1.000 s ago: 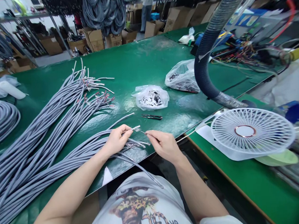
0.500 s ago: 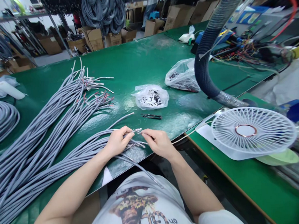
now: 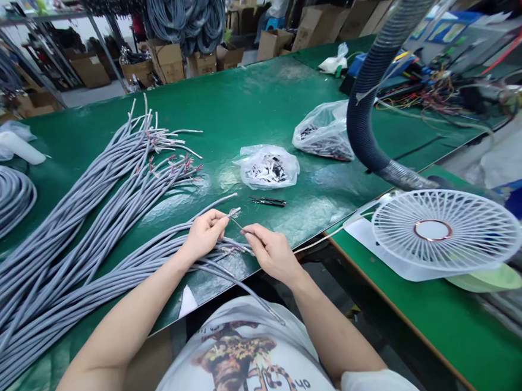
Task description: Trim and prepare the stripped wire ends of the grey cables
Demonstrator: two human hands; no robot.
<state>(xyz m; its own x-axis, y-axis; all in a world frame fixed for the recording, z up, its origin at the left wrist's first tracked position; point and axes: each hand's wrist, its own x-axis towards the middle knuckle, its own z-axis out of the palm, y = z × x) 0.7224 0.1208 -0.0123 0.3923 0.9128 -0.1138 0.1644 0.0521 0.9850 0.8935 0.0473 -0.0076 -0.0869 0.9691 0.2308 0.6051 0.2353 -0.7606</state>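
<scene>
My left hand (image 3: 203, 235) is closed around a grey cable, whose frayed pale end (image 3: 235, 211) sticks out past the fingers. My right hand (image 3: 274, 251) pinches the far tip of a thin dark strand (image 3: 236, 223) that stretches across from the left fingers. Whether this strand is bare shield wire or a fine tool is too small to tell. Beneath and beside the left hand lies a bundle of grey cables (image 3: 149, 264) with stripped ends. Black thread snips (image 3: 267, 201) rest on the green table just beyond my right hand.
An open plastic bag of small black and white pieces (image 3: 270, 170) sits ahead, a fuller bag (image 3: 323, 133) behind it. More grey cables (image 3: 95, 192) stretch along the left. A ribbed hose (image 3: 363, 117) curves down near a white fan (image 3: 446, 233) at right.
The pale cable end has tilted up and away, and the right hand has drawn slightly down and toward me, so the dark strand now slants between the hands. The view has shifted slightly.
</scene>
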